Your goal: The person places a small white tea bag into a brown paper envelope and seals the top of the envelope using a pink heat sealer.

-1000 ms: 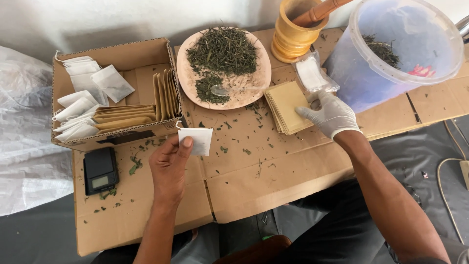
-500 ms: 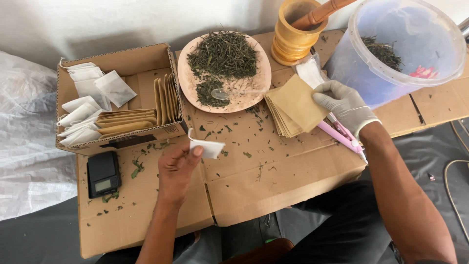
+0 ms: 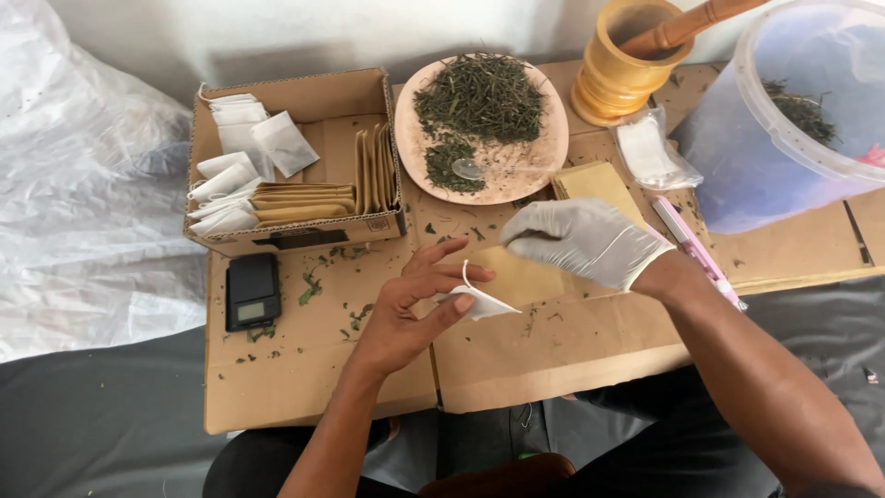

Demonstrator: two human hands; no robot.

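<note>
The gloved right hand [image 3: 583,240] has carried a brown envelope [image 3: 516,274] toward the left hand [image 3: 406,309], whose fingers pinch a white tea bag [image 3: 479,302], above flattened cardboard [image 3: 313,387] littered with leaf bits.

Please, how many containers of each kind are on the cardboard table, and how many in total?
Cardboard box: 1
Plate with dried leaves: 1
Wooden mortar: 1
Plastic bucket: 1
Total: 4
</note>
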